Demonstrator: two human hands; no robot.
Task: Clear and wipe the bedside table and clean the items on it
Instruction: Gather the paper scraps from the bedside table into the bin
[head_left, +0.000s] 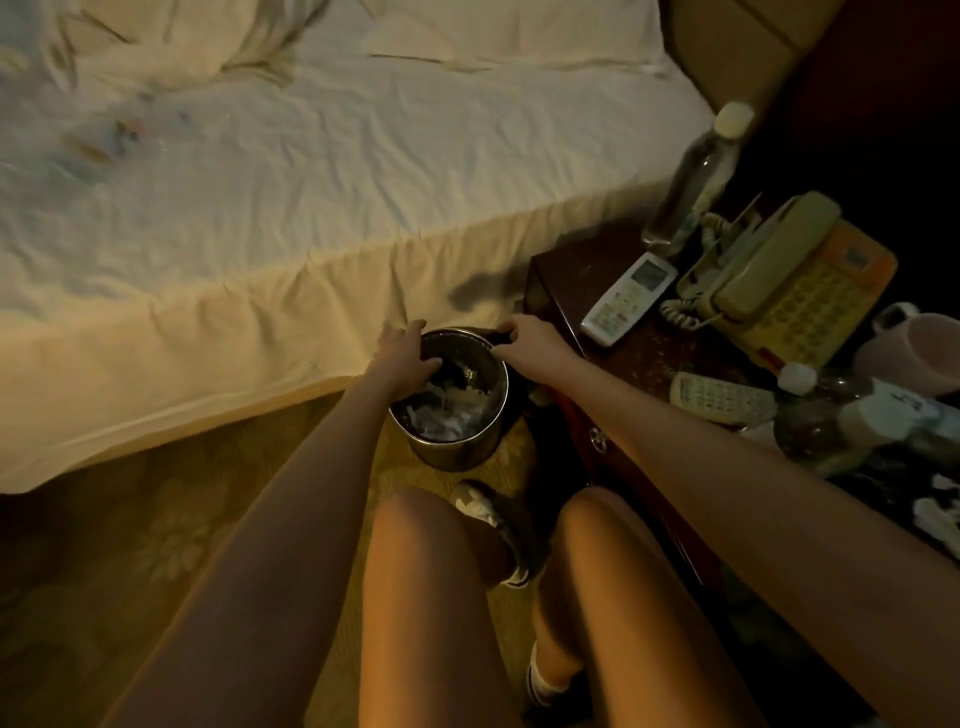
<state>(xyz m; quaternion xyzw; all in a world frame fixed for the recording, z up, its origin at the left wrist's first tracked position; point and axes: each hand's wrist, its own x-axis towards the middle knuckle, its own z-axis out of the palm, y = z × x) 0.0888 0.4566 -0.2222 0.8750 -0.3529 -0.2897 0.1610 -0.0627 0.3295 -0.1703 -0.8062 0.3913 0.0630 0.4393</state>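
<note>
Though phone keys (810, 306) illegible, hands (408, 356) (530, 338) on bin (457, 449)

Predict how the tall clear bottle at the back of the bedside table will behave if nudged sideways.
The bottle is tall and narrow-based, so it would probably tip easily. It looks like clear plastic, so it is likely light. Being round, it may roll once down; its cap is on, so spilling seems unlikely.

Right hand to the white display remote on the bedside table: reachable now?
Likely yes. The right hand grips the bin rim beside the bedside table corner, and the white remote lies near that edge with nothing between. It must release the bin first.
</note>
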